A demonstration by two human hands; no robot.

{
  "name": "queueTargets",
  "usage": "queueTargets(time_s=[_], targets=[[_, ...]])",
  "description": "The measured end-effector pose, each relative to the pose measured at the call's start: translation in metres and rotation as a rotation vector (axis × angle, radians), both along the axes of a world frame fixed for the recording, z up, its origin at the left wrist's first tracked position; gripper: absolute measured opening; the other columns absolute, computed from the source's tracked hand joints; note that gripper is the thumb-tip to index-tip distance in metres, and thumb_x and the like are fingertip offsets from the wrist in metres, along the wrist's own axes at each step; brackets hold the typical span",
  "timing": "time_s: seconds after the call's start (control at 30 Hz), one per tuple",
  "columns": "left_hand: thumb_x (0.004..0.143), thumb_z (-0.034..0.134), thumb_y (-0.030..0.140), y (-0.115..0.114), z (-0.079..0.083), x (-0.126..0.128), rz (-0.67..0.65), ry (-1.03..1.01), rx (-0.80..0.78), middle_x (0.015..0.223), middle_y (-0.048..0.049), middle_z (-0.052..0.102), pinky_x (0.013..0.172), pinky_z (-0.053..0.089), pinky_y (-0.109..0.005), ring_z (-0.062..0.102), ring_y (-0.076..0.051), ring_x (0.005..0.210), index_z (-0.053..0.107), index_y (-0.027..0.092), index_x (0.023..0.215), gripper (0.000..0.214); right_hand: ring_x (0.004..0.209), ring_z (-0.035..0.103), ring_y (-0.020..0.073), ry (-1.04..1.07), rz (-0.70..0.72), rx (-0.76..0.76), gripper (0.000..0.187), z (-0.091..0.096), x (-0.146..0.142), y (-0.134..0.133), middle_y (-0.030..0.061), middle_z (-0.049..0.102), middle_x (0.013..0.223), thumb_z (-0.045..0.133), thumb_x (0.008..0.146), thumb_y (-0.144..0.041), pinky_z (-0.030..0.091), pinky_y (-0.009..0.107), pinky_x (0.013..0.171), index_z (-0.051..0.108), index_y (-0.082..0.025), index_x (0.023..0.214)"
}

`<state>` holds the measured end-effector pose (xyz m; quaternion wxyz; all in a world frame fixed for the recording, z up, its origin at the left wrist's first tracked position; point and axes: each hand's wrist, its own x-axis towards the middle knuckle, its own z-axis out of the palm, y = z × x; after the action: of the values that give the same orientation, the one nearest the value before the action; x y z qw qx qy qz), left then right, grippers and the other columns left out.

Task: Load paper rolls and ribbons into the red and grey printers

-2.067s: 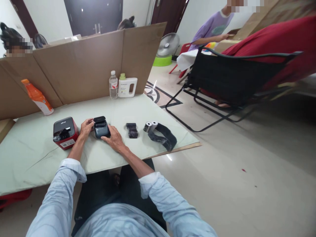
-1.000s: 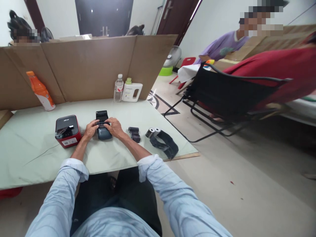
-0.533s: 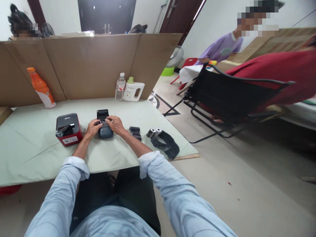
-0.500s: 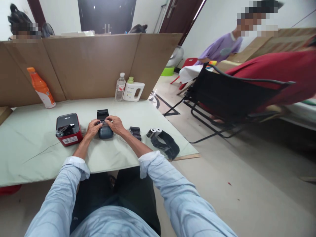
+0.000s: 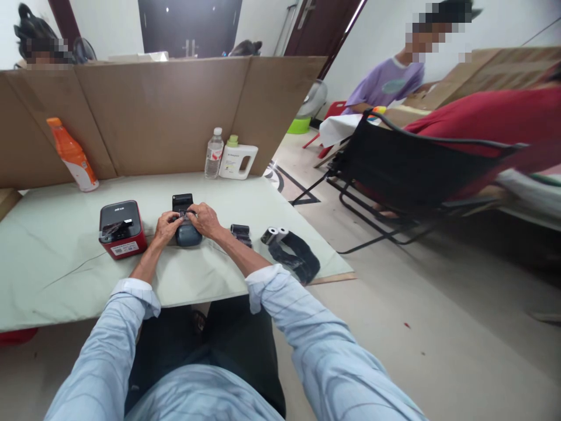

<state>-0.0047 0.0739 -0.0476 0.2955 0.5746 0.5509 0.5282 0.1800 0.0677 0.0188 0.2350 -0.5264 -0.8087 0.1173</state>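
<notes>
A small dark handheld device (image 5: 188,235), which looks like a portable receipt printer with its lid (image 5: 182,200) raised, lies on the table in front of me. Over its middle, the fingers of my left hand (image 5: 166,227) are pinched together from the left. My right hand (image 5: 204,220) meets them from the right, its fingers closed as well. Between the fingertips shows a thin dark piece, too small to name. My hands cover the device's middle. To the right lie dark wrapped rolls (image 5: 241,234) and white paper rolls (image 5: 272,234) beside a black strap-like band (image 5: 302,257).
A red and black box-shaped machine (image 5: 123,229) stands left of my hands. Farther back are an orange bottle (image 5: 74,156), a clear water bottle (image 5: 214,155) and a white jug (image 5: 237,161). A cardboard screen (image 5: 162,117) borders the table; a black folding chair (image 5: 407,158) stands right.
My hands stay over the device with only slight finger movement; the thin dark piece between them shows more clearly. At the right, the person in purple has leaned a little leftward.
</notes>
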Motion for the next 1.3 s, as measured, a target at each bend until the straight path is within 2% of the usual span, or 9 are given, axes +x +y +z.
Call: queueTargets(time_s=[0.37,0.5,0.6,0.7,0.87,0.97,1.07,1.2,1.3], targets=[[0.069,0.079,0.022,-0.004,0.009,0.001,-0.034,0.051,-0.011,0.095,-0.0031,0.069,0.094,0.055,-0.037,0.066,-0.021,0.093,0.076,0.021,0.077,0.009,0.103,0.069,0.0236,0.060,0.087,0.021,0.023,0.010,-0.001,0.000,0.0079,0.080,0.112,0.057,0.104,-0.024,0.048,0.032,0.091,0.079,-0.023,0.111],[0.068,0.078,0.017,-0.008,0.017,0.003,-0.008,0.079,0.008,0.106,-0.0053,0.069,0.106,0.052,-0.041,0.065,-0.025,0.111,0.072,0.021,0.071,0.008,0.097,0.070,0.0227,0.117,0.139,0.043,0.022,0.014,0.001,-0.001,0.0050,0.081,0.106,0.058,0.102,-0.022,0.049,0.030,0.086,0.080,-0.026,0.104],[0.073,0.076,0.015,-0.017,0.029,0.005,0.025,0.145,0.072,0.128,-0.0079,0.067,0.112,0.050,-0.043,0.060,-0.029,0.129,0.071,0.022,0.075,0.008,0.098,0.070,0.0224,0.153,0.149,0.082,0.022,0.022,0.003,-0.002,0.0046,0.080,0.106,0.057,0.102,-0.022,0.049,0.030,0.087,0.079,-0.025,0.103],[0.082,0.072,0.017,-0.029,0.049,0.009,0.013,0.233,0.157,0.139,-0.0101,0.064,0.105,0.052,-0.042,0.059,-0.030,0.131,0.071,0.022,0.084,0.005,0.096,0.069,0.0212,0.229,0.156,0.116,0.022,0.033,0.006,-0.007,0.0042,0.079,0.103,0.056,0.102,-0.022,0.048,0.029,0.089,0.078,-0.024,0.102],[0.095,0.061,0.025,-0.049,0.080,0.026,-0.152,0.275,0.226,0.103,-0.0053,0.073,0.081,0.053,-0.030,0.067,-0.021,0.096,0.072,0.022,0.097,0.011,0.091,0.066,0.0183,0.470,0.156,0.173,0.023,0.040,0.024,-0.036,0.0039,0.074,0.100,0.052,0.103,-0.025,0.049,0.028,0.087,0.075,-0.022,0.101],[0.096,0.060,0.028,-0.058,0.091,0.039,-0.260,0.341,0.214,0.088,-0.0026,0.070,0.075,0.050,-0.028,0.063,-0.017,0.081,0.071,0.021,0.093,0.014,0.087,0.065,0.0177,0.595,0.113,0.182,0.023,0.028,0.041,-0.066,0.0039,0.073,0.097,0.051,0.102,-0.029,0.051,0.028,0.083,0.073,-0.021,0.100],[0.092,0.061,0.021,-0.063,0.096,0.053,-0.356,0.456,0.238,0.092,-0.0043,0.071,0.080,0.051,-0.030,0.065,-0.019,0.086,0.072,0.021,0.091,0.011,0.082,0.065,0.0178,0.655,0.011,0.146,0.020,0.003,0.059,-0.097,0.0033,0.072,0.092,0.053,0.099,-0.030,0.053,0.029,0.079,0.071,-0.022,0.097],[0.085,0.061,0.012,-0.062,0.093,0.073,-0.520,0.570,0.246,0.097,-0.0066,0.073,0.089,0.054,-0.035,0.067,-0.022,0.092,0.074,0.022,0.092,0.018,0.076,0.065,0.0182,0.672,-0.099,0.110,0.015,-0.032,0.082,-0.127,0.0034,0.071,0.087,0.054,0.096,-0.028,0.054,0.030,0.076,0.068,-0.023,0.091],[0.080,0.060,0.006,-0.059,0.087,0.088,-0.592,0.637,0.229,0.098,-0.0065,0.074,0.090,0.054,-0.037,0.068,-0.023,0.092,0.075,0.022,0.096,0.028,0.079,0.066,0.0195,0.611,-0.148,0.123,0.015,-0.050,0.094,-0.140,0.0040,0.070,0.086,0.053,0.094,-0.024,0.054,0.031,0.077,0.067,-0.024,0.090]])
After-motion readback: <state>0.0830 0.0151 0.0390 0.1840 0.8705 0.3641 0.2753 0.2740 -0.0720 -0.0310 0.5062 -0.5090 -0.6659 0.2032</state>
